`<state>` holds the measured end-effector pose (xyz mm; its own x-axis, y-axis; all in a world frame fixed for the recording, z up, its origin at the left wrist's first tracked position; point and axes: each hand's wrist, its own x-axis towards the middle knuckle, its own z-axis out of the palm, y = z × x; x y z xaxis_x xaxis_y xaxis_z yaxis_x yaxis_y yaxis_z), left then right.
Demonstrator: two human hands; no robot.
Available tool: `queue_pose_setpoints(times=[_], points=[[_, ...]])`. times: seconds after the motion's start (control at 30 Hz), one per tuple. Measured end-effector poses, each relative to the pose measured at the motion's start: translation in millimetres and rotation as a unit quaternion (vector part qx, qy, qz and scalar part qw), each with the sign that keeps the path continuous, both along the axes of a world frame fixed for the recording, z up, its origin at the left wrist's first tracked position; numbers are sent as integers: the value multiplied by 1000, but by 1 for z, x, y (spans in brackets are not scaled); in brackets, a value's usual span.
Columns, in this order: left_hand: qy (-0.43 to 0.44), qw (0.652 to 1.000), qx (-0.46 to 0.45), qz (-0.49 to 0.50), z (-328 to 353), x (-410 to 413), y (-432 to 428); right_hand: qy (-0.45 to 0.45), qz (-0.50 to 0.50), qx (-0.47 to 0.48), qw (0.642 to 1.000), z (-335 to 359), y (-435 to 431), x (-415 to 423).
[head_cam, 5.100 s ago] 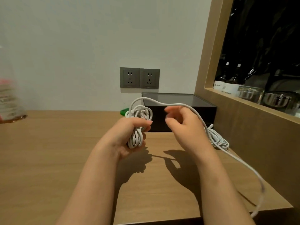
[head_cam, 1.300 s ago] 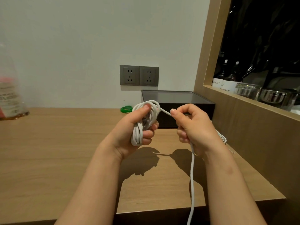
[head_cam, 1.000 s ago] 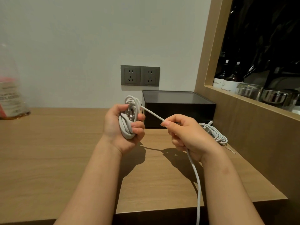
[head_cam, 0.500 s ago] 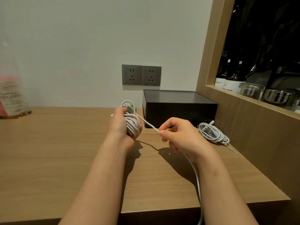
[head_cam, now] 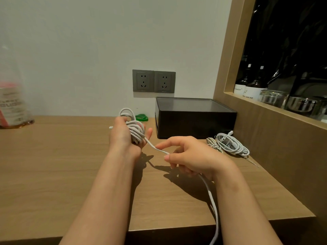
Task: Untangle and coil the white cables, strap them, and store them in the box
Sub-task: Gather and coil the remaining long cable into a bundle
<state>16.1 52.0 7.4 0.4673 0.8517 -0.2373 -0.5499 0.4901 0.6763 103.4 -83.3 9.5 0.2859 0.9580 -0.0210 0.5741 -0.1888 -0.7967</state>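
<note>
My left hand [head_cam: 123, 137] grips a wound bundle of white cable [head_cam: 135, 130] above the wooden table, back of the hand toward me. From the bundle a free strand [head_cam: 155, 147] runs down to my right hand [head_cam: 191, 156], which pinches it between thumb and fingers. The strand's tail [head_cam: 212, 206] drops past the table's front edge. A second white cable [head_cam: 230, 145] lies in a loose heap on the table at the right. The black box [head_cam: 194, 121] stands behind my hands, its lid on. Green straps [head_cam: 141, 117] lie left of the box.
The wooden table [head_cam: 53, 165] ends at a front edge near me. A wooden side panel with a shelf of bottles and jars [head_cam: 283, 101] rises on the right. A blurred bottle [head_cam: 12, 106] stands far left. Two wall sockets [head_cam: 154, 81] sit above the box.
My left hand turned its back toward me and moved left with the bundle. My right hand slid down the strand and lowered; less cable hangs free than five seconds ago.
</note>
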Motion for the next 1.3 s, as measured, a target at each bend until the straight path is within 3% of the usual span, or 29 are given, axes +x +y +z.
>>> queue_pose_setpoints(times=[0.13,0.27,0.37,0.5,0.7,0.83,0.9,1.07,1.3], points=[[29,996,33,80,-1,-2,10,-23,24,-46,998,4,-3,-1],[76,966,105,224,3,-5,3,-59,39,-83,994,9,-5,-5],[142,921,217,290,4,-8,-4,-76,45,-93,992,13,-8,-8],[316,826,324,337,-1,-18,-1,-85,26,-83,993,20,-18,-3],[459,737,383,314,-1,-20,-7,-112,-38,17,993,28,-32,3],[532,685,439,235,-5,-17,-6,-154,-62,125,978,34,-34,2],[538,678,471,169,-7,-14,-6,-181,-84,185,962,36,-34,3],[450,718,529,-35,-8,-5,-18,-237,-151,300,912,33,-29,7],[346,739,552,-172,-5,-4,-27,-201,-230,372,876,23,-21,15]])
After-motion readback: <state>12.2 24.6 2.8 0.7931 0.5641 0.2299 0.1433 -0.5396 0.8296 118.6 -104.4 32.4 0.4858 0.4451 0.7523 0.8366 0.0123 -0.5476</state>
